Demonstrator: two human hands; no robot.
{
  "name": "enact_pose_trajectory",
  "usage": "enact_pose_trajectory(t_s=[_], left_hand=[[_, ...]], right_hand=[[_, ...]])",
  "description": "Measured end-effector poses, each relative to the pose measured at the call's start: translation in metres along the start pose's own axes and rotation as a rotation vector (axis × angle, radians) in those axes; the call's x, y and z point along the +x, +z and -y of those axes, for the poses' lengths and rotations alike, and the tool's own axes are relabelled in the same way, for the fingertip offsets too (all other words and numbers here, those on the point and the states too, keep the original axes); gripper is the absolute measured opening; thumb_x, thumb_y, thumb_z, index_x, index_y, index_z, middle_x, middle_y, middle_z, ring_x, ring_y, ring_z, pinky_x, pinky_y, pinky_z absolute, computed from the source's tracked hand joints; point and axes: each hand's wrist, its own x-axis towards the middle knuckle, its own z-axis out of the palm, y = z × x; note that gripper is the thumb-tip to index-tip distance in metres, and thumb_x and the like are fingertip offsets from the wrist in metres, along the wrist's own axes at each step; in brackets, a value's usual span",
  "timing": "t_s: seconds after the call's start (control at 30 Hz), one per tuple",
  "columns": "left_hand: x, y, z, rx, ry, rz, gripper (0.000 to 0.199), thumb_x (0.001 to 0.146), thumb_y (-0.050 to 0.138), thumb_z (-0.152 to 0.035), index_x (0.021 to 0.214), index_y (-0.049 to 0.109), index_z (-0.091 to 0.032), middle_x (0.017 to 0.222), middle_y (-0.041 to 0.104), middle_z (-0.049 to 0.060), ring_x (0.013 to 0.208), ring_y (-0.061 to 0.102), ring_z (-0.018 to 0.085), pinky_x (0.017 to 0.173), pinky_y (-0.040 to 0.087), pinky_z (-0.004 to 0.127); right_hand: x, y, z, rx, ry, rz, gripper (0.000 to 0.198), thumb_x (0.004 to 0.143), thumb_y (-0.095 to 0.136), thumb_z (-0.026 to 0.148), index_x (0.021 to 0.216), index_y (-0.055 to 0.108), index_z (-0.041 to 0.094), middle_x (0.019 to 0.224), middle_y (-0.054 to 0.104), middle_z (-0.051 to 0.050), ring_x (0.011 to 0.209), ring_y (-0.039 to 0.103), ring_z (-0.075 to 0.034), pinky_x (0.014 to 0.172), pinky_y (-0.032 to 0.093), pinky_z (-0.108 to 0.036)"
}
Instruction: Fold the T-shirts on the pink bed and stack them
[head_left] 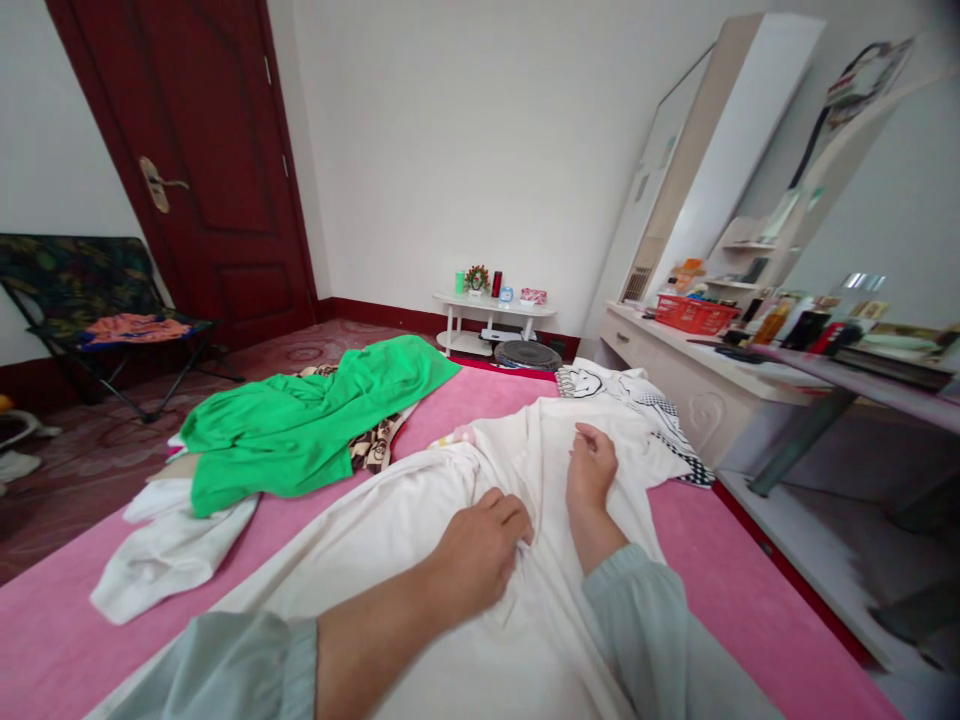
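A large white garment (pixel 420 500) lies spread and wrinkled over the bed in front of me, with a bit of pink and yellow print near its upper left. My left hand (pixel 484 550) is closed on the cloth near the middle, and creases run out from its fingertips. Farther up and to the right, my right hand (pixel 594 465) is over the same garment, its fingers curled in towards the thumb. Whether cloth is between those fingers is hidden. Beyond the right hand lies a white garment with black line drawings and checks (pixel 637 390).
A green garment (pixel 315 410) lies on other clothes at the left of the pink bed cover (pixel 757 590). A dressing table with a red basket (pixel 694 313) and bottles stands at the right. A small white table (pixel 495 303) is beyond the bed, a folding chair (pixel 82 290) at the left.
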Motion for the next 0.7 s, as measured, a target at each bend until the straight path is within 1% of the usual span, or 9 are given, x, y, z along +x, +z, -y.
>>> enact_pose_trajectory(t_s=[0.07, 0.13, 0.23, 0.33, 0.4, 0.43, 0.5, 0.6, 0.7], left_hand=[[0.001, -0.001, 0.001, -0.01, -0.002, -0.007, 0.03, 0.071, 0.05, -0.005, 0.095, 0.054, -0.023, 0.104, 0.059, 0.001, 0.098, 0.05, 0.02, 0.081, 0.047, 0.03], [0.002, -0.001, 0.002, -0.028, -0.005, -0.018, 0.032, 0.068, 0.051, -0.005, 0.095, 0.054, -0.023, 0.102, 0.059, 0.001, 0.097, 0.05, 0.02, 0.08, 0.047, 0.03], [0.002, -0.001, 0.003, -0.064, -0.017, -0.042, 0.03, 0.072, 0.052, -0.009, 0.099, 0.054, -0.022, 0.102, 0.06, 0.002, 0.097, 0.051, 0.019, 0.082, 0.046, 0.03], [0.002, -0.001, 0.004, -0.087, -0.02, -0.053, 0.026, 0.078, 0.055, -0.018, 0.103, 0.055, -0.023, 0.101, 0.06, 0.002, 0.096, 0.052, 0.02, 0.081, 0.046, 0.031], [0.003, -0.001, 0.005, -0.096, -0.021, -0.056, 0.022, 0.08, 0.057, -0.021, 0.101, 0.056, -0.023, 0.101, 0.06, 0.002, 0.096, 0.052, 0.02, 0.079, 0.046, 0.03], [0.003, 0.0, 0.006, -0.102, -0.023, -0.06, 0.02, 0.08, 0.057, -0.022, 0.1, 0.057, -0.023, 0.1, 0.06, 0.002, 0.096, 0.052, 0.019, 0.079, 0.045, 0.029], [0.003, 0.001, 0.008, -0.116, -0.025, -0.074, 0.017, 0.082, 0.057, -0.022, 0.098, 0.058, -0.024, 0.1, 0.06, 0.001, 0.096, 0.053, 0.019, 0.078, 0.045, 0.028], [0.003, 0.005, 0.012, -0.147, -0.022, -0.102, 0.015, 0.083, 0.056, -0.02, 0.097, 0.06, -0.025, 0.099, 0.061, 0.0, 0.095, 0.054, 0.018, 0.079, 0.045, 0.028], [0.003, 0.006, 0.015, -0.192, -0.029, -0.151, 0.017, 0.083, 0.053, -0.016, 0.096, 0.061, -0.024, 0.1, 0.061, 0.001, 0.094, 0.056, 0.017, 0.079, 0.045, 0.027]], right_hand=[[0.009, 0.002, 0.001, -0.07, -0.103, 0.006, 0.025, 0.075, 0.044, 0.022, 0.089, 0.063, 0.016, 0.101, 0.06, -0.009, 0.096, 0.057, -0.021, 0.092, 0.045, -0.038], [0.024, 0.003, 0.005, -0.189, -0.22, 0.08, 0.024, 0.074, 0.043, 0.017, 0.086, 0.064, 0.016, 0.103, 0.06, -0.01, 0.103, 0.056, -0.021, 0.098, 0.042, -0.038], [0.051, 0.002, 0.011, -0.541, -0.329, 0.263, 0.03, 0.079, 0.042, 0.015, 0.101, 0.063, 0.016, 0.124, 0.052, -0.012, 0.115, 0.051, -0.024, 0.098, 0.041, -0.038], [0.075, 0.003, 0.013, -0.929, -0.232, 0.432, 0.051, 0.083, 0.049, 0.022, 0.134, 0.045, 0.015, 0.143, 0.035, -0.019, 0.112, 0.055, -0.029, 0.088, 0.046, -0.04], [0.087, 0.004, 0.012, -1.069, -0.128, 0.516, 0.065, 0.084, 0.053, 0.028, 0.143, 0.031, 0.013, 0.136, 0.042, -0.023, 0.106, 0.059, -0.031, 0.081, 0.047, -0.039], [0.091, 0.005, 0.011, -1.107, -0.098, 0.554, 0.067, 0.084, 0.055, 0.03, 0.143, 0.031, 0.011, 0.128, 0.048, -0.023, 0.105, 0.059, -0.032, 0.08, 0.047, -0.039], [0.097, 0.005, 0.01, -1.151, -0.087, 0.614, 0.057, 0.082, 0.057, 0.031, 0.134, 0.045, 0.011, 0.115, 0.058, -0.019, 0.104, 0.06, -0.032, 0.08, 0.046, -0.038], [0.1, -0.002, 0.019, -1.118, -0.166, 0.545, 0.031, 0.081, 0.055, 0.029, 0.107, 0.065, 0.016, 0.108, 0.063, -0.014, 0.101, 0.061, -0.03, 0.079, 0.045, -0.036], [0.097, -0.023, 0.038, -0.955, -0.313, 0.303, 0.025, 0.082, 0.052, 0.033, 0.097, 0.066, 0.018, 0.11, 0.063, -0.012, 0.097, 0.061, -0.027, 0.077, 0.046, -0.035]])
